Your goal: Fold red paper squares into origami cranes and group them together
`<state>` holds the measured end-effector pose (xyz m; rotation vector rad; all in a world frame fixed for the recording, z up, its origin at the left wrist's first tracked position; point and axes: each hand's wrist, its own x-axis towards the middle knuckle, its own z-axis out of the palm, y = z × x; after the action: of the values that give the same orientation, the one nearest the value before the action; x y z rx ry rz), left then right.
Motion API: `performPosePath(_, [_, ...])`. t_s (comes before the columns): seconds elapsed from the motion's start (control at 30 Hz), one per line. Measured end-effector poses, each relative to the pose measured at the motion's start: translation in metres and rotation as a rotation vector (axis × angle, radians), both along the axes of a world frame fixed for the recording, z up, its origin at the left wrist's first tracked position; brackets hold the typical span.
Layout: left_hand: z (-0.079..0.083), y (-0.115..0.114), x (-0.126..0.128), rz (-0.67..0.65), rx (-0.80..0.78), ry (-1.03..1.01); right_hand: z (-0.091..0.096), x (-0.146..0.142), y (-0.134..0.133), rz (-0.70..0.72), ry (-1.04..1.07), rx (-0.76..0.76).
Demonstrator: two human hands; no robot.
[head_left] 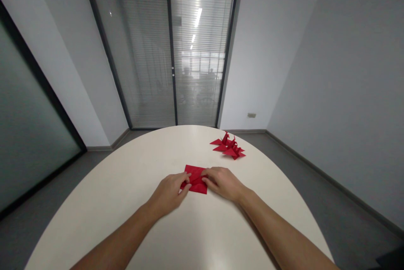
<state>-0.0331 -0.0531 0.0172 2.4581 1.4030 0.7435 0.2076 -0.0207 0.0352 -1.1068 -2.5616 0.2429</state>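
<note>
A red sheet of folding paper (pixel 197 173), creased and roughly square, lies on the white table in front of me. My left hand (pixel 172 188) is at its left edge, thumb and fingers closed on the paper. On the right edge, my right hand (pixel 222 181) grips the sheet in the same way, fingertips bent over it. Both hands partly cover the paper's sides. Beyond my right hand, several folded red paper cranes (pixel 232 147) sit close together with wings spread.
The round white table (pixel 142 152) curves away toward a glass door (pixel 202 51) with blinds. Grey walls (pixel 347 72) stand on the right, and a wall socket (pixel 251 115) is low behind the table. Frosted glass (pixel 28 127) is at the left.
</note>
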Motion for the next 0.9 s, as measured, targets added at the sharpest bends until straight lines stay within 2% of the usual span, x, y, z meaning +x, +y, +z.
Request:
performPosePath(0.17, [-0.005,0.003,0.001,0.018,0.000,-0.024,-0.005,0.002,0.001,-0.036,0.108,-0.055])
performPosePath(0.37, [-0.006,0.003,0.000,0.040,-0.021,-0.038,-0.004,-0.001,-0.001,-0.074,0.132,-0.066])
performPosePath(0.5, [-0.007,0.004,0.000,-0.028,0.004,-0.051,-0.007,-0.002,0.001,-0.084,0.110,-0.036])
performPosePath(0.7, [-0.002,0.002,0.001,-0.106,0.057,0.033,-0.012,0.000,0.005,-0.148,0.096,0.016])
performPosePath(0.9, [0.001,-0.001,0.002,-0.139,0.146,0.093,-0.008,-0.003,0.005,-0.080,0.124,0.083])
